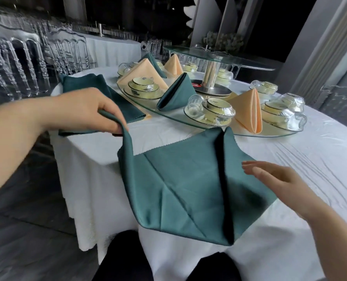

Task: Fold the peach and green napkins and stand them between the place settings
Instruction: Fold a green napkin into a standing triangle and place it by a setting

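Note:
A green napkin [184,185] lies partly folded on the white tablecloth at the near edge, with a raised fold down its right half. My left hand [91,110] pinches its left corner and lifts it off the table. My right hand [274,177] hovers with straight fingers over the napkin's right side. On the glass ring stand a folded green napkin [178,92] and folded peach napkins [247,110] [173,64] [146,72] between wrapped place settings [211,112].
A stack of flat green napkins [91,86] lies at the table's left edge. A raised glass turntable [215,55] on a metal post occupies the centre. Clear chairs [16,57] line the left; another table stands behind. My dark-trousered legs are below the table edge.

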Demonstrator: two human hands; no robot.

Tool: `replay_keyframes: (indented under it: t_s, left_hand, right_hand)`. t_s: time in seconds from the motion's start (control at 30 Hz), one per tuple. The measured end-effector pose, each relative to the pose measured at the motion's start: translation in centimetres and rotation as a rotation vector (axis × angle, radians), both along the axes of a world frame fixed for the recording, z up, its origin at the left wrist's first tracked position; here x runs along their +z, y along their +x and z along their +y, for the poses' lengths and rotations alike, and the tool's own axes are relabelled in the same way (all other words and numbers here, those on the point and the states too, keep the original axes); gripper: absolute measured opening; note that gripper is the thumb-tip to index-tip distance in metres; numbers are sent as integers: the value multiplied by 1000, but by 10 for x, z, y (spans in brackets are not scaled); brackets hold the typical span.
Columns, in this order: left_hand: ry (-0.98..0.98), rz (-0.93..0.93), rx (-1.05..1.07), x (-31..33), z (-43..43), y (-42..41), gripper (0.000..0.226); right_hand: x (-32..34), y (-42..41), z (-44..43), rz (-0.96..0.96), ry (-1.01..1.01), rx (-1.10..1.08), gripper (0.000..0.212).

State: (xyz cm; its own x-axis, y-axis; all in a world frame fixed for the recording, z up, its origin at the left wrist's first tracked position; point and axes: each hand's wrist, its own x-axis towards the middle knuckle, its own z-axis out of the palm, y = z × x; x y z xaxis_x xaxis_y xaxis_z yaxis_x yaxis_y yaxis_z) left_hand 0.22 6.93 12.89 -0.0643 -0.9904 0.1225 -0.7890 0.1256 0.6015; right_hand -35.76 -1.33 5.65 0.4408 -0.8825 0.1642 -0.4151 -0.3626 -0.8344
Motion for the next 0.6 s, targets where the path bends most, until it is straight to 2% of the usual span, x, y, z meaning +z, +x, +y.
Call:
replay_keyframes:
  t_s: [0.03,0.07,0.13,0.2,0.3,0.47,0.53,0.6]
  left_hand:
    - [54,-25,-19,3,-16,-11,13]
    - [90,-42,-38,4,-33,-25,13]
    - [129,-40,-34,-1,-64,-52,13]
    - [147,16,-12,-14,-94,-78,25]
    - [132,47,7,-39,-135,-115,46]
    - [94,129,141,-75,-185,-152,35]
    - [96,83,227,-83,-196,-158,41]
    - [103,22,278,-88,-204,-160,35]
  right_hand:
    - [1,2,-12,56,-47,-88,8]
    - [-2,2,-26,144,-93,-153,9]
    - [-10,4,-48,309,-149,-221,22]
    - [-18,8,-63,402,-148,-219,30]
    - [-29,17,-72,463,-168,-168,36]
    - [-41,17,-77,523,-303,-127,38]
    - [-42,16,-78,522,-320,-119,38]
    - [-43,15,-79,527,-338,-112,38]
